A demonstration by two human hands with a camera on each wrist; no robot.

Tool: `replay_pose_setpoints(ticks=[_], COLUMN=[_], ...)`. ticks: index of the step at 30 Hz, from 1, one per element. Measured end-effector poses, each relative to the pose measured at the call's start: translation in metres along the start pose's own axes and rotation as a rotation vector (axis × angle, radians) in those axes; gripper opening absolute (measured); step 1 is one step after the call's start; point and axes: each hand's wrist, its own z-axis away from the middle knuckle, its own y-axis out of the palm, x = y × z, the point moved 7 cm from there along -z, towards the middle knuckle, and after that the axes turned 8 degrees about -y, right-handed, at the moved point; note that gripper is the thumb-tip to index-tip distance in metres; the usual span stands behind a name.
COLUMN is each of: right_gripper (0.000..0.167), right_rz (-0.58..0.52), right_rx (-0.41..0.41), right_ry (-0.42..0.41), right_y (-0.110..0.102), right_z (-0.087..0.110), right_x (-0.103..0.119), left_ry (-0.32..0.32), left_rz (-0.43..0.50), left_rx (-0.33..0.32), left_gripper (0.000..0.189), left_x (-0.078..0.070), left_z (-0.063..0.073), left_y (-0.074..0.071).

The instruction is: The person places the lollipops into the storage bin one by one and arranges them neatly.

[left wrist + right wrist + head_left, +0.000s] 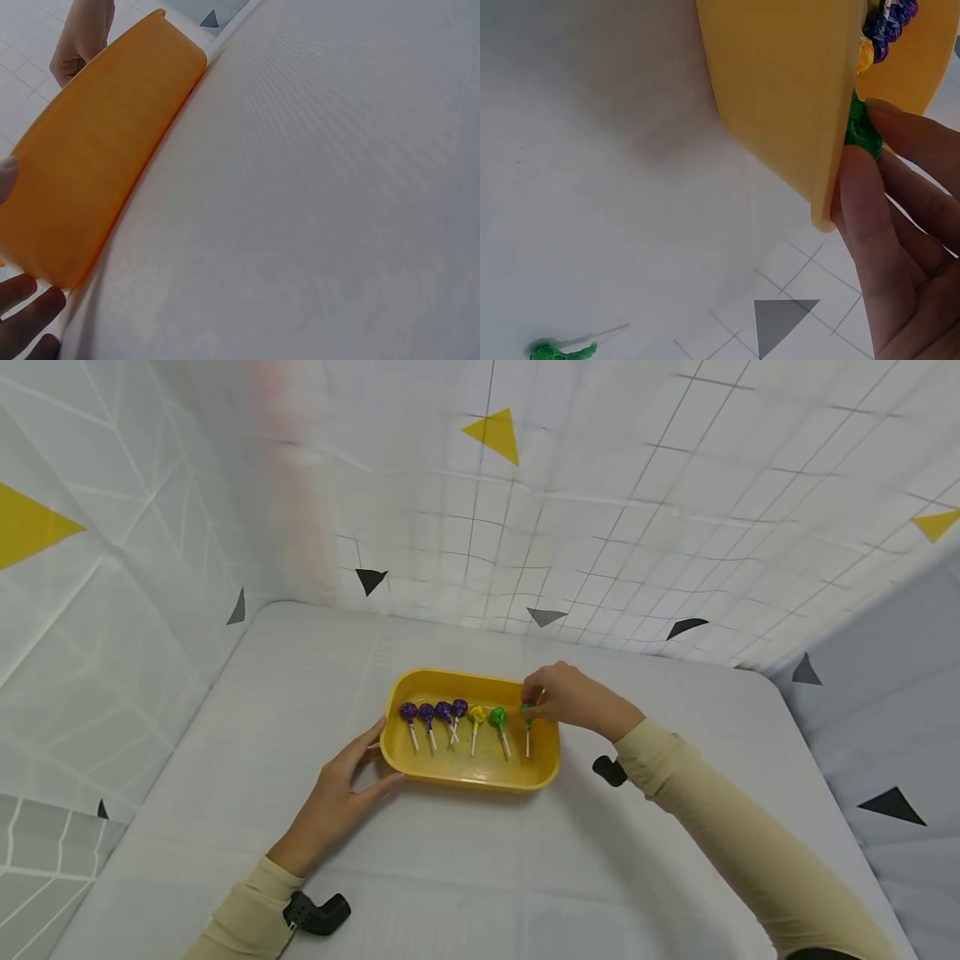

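Inside the yellow tray (450,774), several purple lollipops (427,712), a yellow lollipop (477,716) and a green lollipop (498,717) lie side by side, sticks toward me. At the tray's right end my right hand (573,697) pinches another green lollipop (864,133) by its wrapped head, its white stick pointing toward me. My left hand (337,793) rests at the tray's near left corner, thumb at the front rim and extended fingers along the left end. One more green lollipop (555,351) lies outside the tray in the right wrist view; my right arm hides it from the head view.
A white cloth covers the table (465,868) under the tray. Behind it stands a white curtain (585,485) with a grid pattern and triangles, and similar cloth hangs on both sides. Dark wrist cameras stick out from both sleeves.
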Motion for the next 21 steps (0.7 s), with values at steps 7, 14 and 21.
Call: replay_pose_setpoints(ticks=[7, 14, 21], right_gripper=[0.013, 0.014, 0.014], right_rz=[0.004, 0.051, 0.1], right_rx=[0.019, 0.016, 0.036], right_ry=[0.024, 0.054, 0.058], right_y=[0.007, 0.014, 0.019], right_z=[-0.008, -0.015, -0.02], right_x=[0.003, 0.006, 0.009], left_ry=[0.004, 0.0, 0.013], left_rz=[0.011, 0.007, 0.004], left_rx=[-0.001, -0.001, -0.006], left_gripper=[0.088, 0.087, 0.086], left_x=[-0.002, -0.002, -0.001], left_z=[0.001, 0.001, 0.001], left_y=[-0.001, 0.0, 0.0])
